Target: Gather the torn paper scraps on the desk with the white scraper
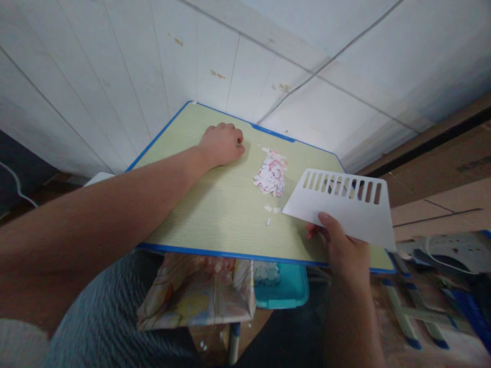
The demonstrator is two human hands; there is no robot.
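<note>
A white flat scraper-like sheet [337,214] with a row of slots along its upper edge is in my right hand [343,250], thumb on top and fingers underneath. Its left corner reaches over the tabletop, close to a few loose white paper bits [276,210]. Left of it lies a heap of small white and pink paper scraps [271,174]. My left hand [222,144] rests on the table left of the heap, apart from it, with its fingers curled closed. Whatever those fingers hold, if anything, is hidden.
The small pale green table [207,220] has a blue rim and stands against a white wall [207,56]. Below its front edge are a patterned cloth-like container [203,301] with scraps and a turquoise tub [286,294] with white bits. A cable [318,71] runs down the wall.
</note>
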